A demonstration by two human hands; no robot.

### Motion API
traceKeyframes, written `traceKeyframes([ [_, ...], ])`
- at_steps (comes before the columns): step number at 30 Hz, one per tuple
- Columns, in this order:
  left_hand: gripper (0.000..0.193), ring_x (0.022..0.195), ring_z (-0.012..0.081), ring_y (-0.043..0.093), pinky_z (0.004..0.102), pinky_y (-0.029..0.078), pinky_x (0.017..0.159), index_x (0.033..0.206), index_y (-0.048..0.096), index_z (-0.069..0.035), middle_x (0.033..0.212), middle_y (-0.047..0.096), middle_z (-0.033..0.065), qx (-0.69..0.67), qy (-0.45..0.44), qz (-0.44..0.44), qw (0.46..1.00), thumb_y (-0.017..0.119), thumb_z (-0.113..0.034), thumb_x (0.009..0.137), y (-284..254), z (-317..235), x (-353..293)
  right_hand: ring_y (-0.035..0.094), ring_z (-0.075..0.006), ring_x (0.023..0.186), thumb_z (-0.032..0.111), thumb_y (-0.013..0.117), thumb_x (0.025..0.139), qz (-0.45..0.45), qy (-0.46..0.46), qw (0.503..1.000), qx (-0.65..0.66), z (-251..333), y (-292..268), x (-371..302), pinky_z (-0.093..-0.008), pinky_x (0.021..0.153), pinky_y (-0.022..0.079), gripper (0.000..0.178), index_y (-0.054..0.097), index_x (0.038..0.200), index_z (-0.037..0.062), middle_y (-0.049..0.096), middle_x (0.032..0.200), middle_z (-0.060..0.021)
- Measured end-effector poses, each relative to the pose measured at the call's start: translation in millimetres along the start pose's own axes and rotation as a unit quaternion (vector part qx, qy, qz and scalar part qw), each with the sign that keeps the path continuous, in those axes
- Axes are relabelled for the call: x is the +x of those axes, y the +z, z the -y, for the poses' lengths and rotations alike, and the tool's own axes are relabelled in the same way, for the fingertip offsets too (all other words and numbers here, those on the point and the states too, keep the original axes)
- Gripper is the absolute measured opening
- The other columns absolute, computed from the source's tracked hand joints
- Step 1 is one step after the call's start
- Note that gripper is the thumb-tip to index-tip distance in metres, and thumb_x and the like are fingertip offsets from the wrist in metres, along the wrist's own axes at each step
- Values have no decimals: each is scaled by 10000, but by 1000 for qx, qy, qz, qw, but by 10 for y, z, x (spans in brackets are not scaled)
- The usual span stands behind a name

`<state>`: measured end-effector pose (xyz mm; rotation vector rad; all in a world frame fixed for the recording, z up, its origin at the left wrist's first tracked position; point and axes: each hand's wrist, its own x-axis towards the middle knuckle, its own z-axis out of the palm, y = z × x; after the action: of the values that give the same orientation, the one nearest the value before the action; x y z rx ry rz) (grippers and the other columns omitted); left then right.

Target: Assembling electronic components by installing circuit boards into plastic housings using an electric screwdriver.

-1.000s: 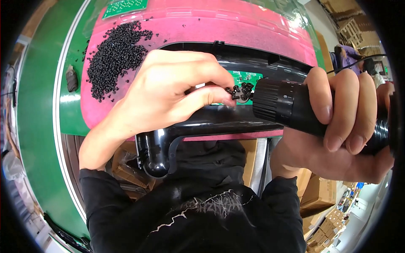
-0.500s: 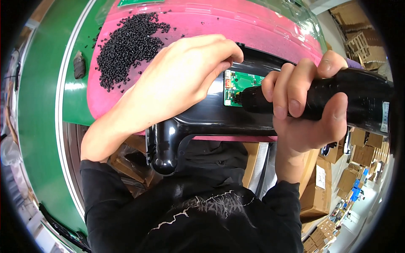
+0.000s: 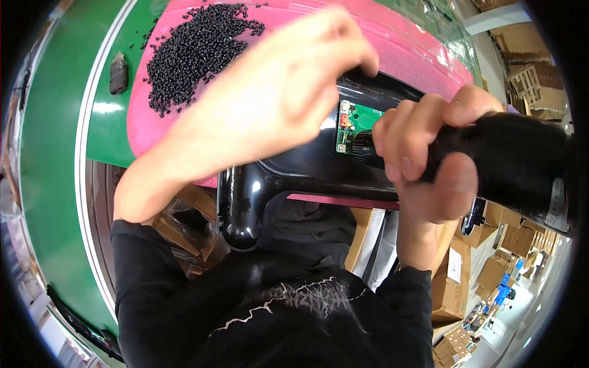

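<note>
A glossy black plastic housing point(image 3: 307, 175) lies over the near edge of the pink mat, with a green circuit board point(image 3: 364, 114) set in it. My right hand point(image 3: 423, 147) is wrapped around a thick black electric screwdriver point(image 3: 509, 156), whose nose points left at the board's lower edge. The screwdriver's tip is hard to make out against the board. Over the left part of the housing is my left hand point(image 3: 288, 92), smeared by motion. Its thumb and forefinger stand apart near the housing's far edge, and I see nothing held between them.
A heap of small black screws point(image 3: 196, 58) spreads over the far left of the pink mat point(image 3: 138, 132). A dark wrapped lump point(image 3: 119, 75) lies on the green table point(image 3: 58, 184). Clear plastic point(image 3: 423, 37) sits at the far side. Cardboard boxes point(image 3: 451, 282) stand at the right.
My left thumb and fingers have spread apart as the hand moved up and slightly right. The screwdriver's rear end has swung toward me. The view has shifted a little.
</note>
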<state>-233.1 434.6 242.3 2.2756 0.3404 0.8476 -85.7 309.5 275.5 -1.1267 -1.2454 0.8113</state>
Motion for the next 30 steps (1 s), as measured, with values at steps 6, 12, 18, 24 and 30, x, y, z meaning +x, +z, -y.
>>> traceKeyframes([
  [6, 363, 849, 151, 593, 276, 477, 776, 1010, 662, 6, 962, 665, 90, 145, 41, -275, 950, 442, 106, 739, -518, -145, 78, 413, -106, 472, 376, 647, 898, 33, -41, 998, 18, -138, 2, -52, -293, 501, 374, 381, 465, 1136, 140, 440, 589, 28],
  [12, 316, 896, 181, 583, 324, 469, 814, 1022, 646, 8, 993, 653, 96, 169, 60, -320, 930, 452, 44, 775, -742, -636, -252, 388, -110, 482, 350, 549, 933, -6, -55, 997, 60, -150, 86, 138, -285, 518, 351, 318, 444, 1095, 98, 412, 595, 14],
  [18, 281, 943, 211, 572, 373, 461, 851, 1033, 629, 11, 1024, 640, 101, 210, 178, -359, 892, 461, -18, 811, -1032, -897, -49, 405, -111, 529, 335, 545, 951, -153, 46, 967, 199, -37, -108, 315, -289, 594, 361, 266, 475, 1080, 114, 392, 615, 30],
  [24, 262, 990, 241, 562, 422, 453, 889, 1045, 613, 14, 1056, 628, 106, 307, 386, -435, 754, 471, -80, 846, -1159, -1392, 408, 547, -188, 981, 199, 581, 944, -336, 59, 886, 313, -10, -657, 144, -445, 939, 461, 182, 545, 1042, 50, 563, 998, -49],
  [30, 262, 1037, 270, 551, 470, 445, 927, 1057, 597, 16, 1087, 616, 112, 300, 444, -518, 667, 480, -141, 882, -1155, -1455, 734, 523, -193, 1051, 35, 561, 901, -361, 2, 900, 243, 159, -549, -97, -473, 893, 506, 472, 418, 1351, 17, 478, 1215, -113],
])
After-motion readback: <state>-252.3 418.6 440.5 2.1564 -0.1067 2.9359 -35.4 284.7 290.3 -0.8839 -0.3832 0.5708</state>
